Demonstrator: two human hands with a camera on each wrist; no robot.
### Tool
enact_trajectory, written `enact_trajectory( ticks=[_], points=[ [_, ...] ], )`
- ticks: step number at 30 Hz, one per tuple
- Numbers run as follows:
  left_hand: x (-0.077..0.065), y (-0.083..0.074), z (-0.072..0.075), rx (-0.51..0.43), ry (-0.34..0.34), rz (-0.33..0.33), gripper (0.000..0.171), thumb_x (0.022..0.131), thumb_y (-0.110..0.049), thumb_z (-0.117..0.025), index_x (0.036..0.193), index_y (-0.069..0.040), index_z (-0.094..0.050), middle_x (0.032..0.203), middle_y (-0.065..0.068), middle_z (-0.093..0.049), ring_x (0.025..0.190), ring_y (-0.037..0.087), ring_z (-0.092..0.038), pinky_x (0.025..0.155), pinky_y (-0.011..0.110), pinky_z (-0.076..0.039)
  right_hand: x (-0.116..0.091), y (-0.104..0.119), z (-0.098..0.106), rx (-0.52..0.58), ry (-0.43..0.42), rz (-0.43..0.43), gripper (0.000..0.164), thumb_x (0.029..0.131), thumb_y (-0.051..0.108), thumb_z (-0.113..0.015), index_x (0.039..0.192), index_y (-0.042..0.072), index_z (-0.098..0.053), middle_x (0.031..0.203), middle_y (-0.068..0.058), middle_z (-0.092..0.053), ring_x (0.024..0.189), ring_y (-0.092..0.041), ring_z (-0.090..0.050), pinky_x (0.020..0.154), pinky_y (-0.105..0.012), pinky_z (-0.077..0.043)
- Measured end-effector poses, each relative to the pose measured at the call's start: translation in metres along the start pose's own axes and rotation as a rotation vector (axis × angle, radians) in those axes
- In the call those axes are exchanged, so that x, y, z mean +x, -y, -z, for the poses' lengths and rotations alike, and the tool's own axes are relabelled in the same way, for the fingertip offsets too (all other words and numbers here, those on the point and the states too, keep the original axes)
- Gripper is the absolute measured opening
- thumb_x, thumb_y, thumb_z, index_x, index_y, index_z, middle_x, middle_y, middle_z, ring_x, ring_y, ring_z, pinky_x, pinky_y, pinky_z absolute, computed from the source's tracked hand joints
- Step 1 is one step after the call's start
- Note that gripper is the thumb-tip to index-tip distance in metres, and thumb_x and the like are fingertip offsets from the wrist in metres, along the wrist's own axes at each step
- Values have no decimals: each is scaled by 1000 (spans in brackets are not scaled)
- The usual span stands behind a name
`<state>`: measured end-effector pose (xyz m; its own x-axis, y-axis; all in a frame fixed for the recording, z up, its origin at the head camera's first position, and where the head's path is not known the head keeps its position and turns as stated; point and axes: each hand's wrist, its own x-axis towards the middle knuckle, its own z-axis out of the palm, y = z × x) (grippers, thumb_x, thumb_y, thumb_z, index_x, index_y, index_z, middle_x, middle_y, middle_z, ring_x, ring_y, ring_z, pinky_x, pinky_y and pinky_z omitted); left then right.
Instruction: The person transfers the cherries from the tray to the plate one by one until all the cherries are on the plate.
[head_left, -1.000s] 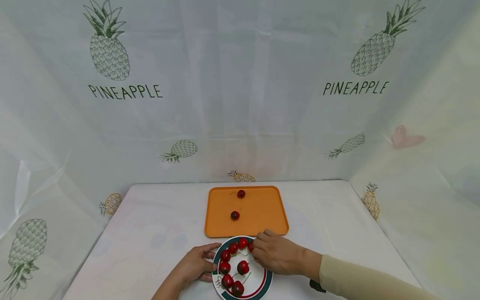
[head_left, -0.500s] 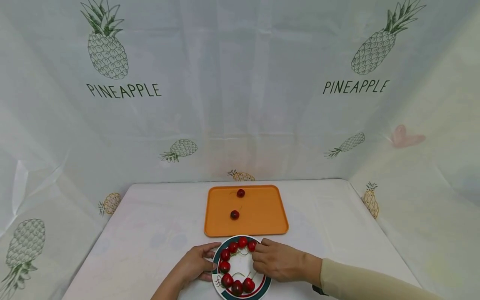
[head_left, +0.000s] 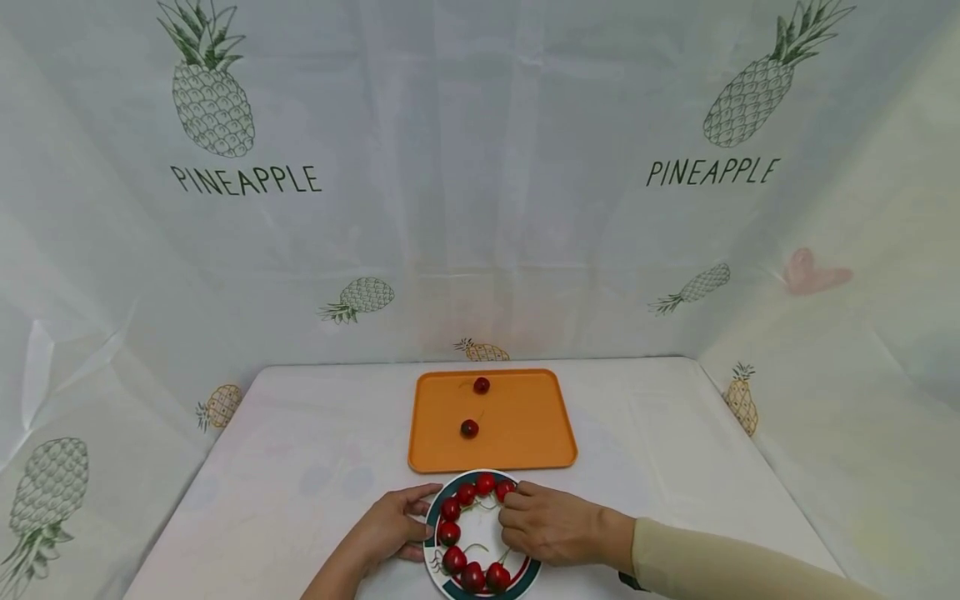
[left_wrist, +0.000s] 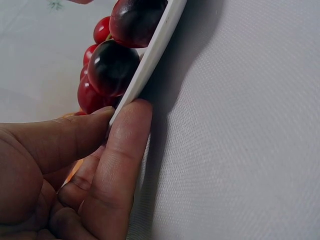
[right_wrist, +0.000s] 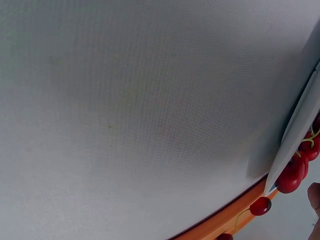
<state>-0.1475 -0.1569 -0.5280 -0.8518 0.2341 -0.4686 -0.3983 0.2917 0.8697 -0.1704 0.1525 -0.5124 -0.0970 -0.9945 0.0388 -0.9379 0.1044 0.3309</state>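
Observation:
Red cherries lie in a curve along the left part of a white plate (head_left: 480, 527) with a dark green and red border. My left hand (head_left: 388, 527) pinches the plate's left rim; the left wrist view shows the thumb (left_wrist: 90, 132) above and a finger below the edge. Over the plate's right side, my right hand (head_left: 553, 523) has its fingers curled. A cherry (head_left: 498, 577) sits at the near edge of the plate, its stem running up to those fingertips. Another cherry (head_left: 506, 491) touches the outline of this hand at the top right. The right fingertips are mostly hidden.
Just beyond the plate lies an orange tray (head_left: 525, 425) carrying two cherries, one near (head_left: 469, 428) and one far (head_left: 482, 385). A white cloth covers the table (head_left: 660, 450). Pineapple-printed sheeting (head_left: 480, 208) hangs behind and at the sides.
The cherry at the right hand's fingertips has moved from the plate's middle to the near edge, beside the other cherries. My right hand shifted slightly toward me; the left hand stayed on the rim.

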Motion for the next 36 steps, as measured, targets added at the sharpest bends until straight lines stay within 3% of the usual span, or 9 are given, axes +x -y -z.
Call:
enact_trajectory(
  ticks=[16, 21, 28, 36],
  points=[
    [-1, 0, 2, 7, -10, 14, 70, 87, 8, -75, 152, -7, -56, 111, 12, -65, 79, 19, -74, 70, 36, -68, 3, 0, 1, 6, -9, 11, 8, 105, 30, -62, 108, 24, -66, 102, 10, -54, 96, -9, -44, 87, -20, -40],
    [0, 0, 2, 2, -5, 8, 69, 87, 9, -75, 152, -7, -56, 111, 12, -64, 79, 19, -73, 70, 36, -68, 4, -9, 7, -1, -27, -46, 14, 100, 36, -68, 107, 24, -68, 104, 10, -59, 98, -10, -49, 86, -21, -42],
    [-1, 0, 1, 10, -10, -2, 69, 87, 9, -75, 151, -7, -57, 111, 13, -64, 79, 19, -73, 69, 36, -68, 5, -38, 18, -143, -37, -191, 24, 98, 40, -72, 112, 21, -69, 105, 7, -64, 98, -14, -53, 86, -24, -49],
    [-1, 1, 1, -2, 1, -14, 69, 87, 10, -74, 151, -5, -56, 109, 12, -65, 78, 19, -73, 68, 37, -68, 7, -73, 5, -248, 40, -324, 26, 100, 42, -71, 109, 18, -65, 100, 2, -61, 97, -19, -52, 83, -29, -48]
  ],
)
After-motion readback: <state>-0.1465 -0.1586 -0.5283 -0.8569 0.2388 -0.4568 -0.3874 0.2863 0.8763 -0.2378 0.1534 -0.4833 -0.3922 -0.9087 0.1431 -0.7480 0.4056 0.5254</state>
